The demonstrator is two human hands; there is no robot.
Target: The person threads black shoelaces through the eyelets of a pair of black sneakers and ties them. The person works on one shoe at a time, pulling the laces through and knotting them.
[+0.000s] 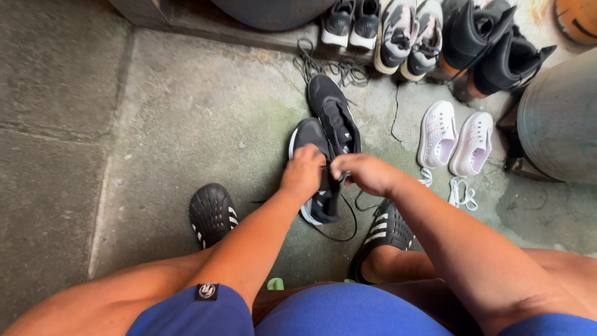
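Note:
My left hand (303,173) grips a black sneaker with a white sole (314,205) held above the concrete floor. My right hand (364,173) pinches its black lace (348,221) near the tongue; the lace loops down below the shoe. A second black sneaker (334,115) lies on the floor just beyond my hands. My feet wear black perforated clogs with white stripes, the left clog (211,213) and the right clog (385,230) on either side of the held shoe.
A pair of white perforated shoes (454,138) lies to the right with loose white laces (461,191). Along the far step stand black-and-white sneakers (351,23), grey sneakers (410,37) and black high-tops (491,46). Loose dark laces (323,67) lie nearby. A grey drum (559,118) stands at right.

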